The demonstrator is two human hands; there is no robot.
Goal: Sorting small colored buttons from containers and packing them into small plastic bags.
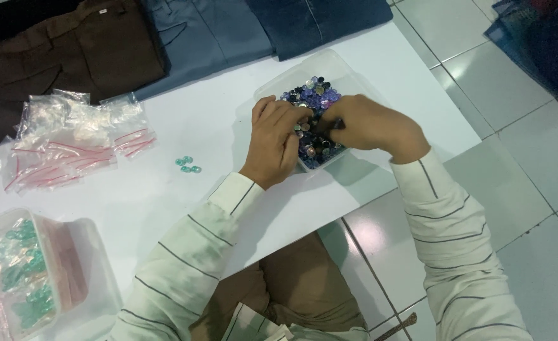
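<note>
Grip state of both hands: fingers curled down into mixed blue, purple and silver buttons (317, 101); actual pinch not discernible. Left hand (277, 140) and right hand (368, 124) touching over clear plastic tray (342, 68), at 1 o'clock on white table (184, 196). Four teal buttons (188, 164) at 9 o'clock of left hand. Zip bags (77, 142) farther out, same direction. Container of bagged teal buttons (23, 271) at 8 o'clock.

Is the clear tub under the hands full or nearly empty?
Fairly full. The tub holds a dense heap of blue, purple and dark beads, and both the left hand and right hand dig in it.
</note>
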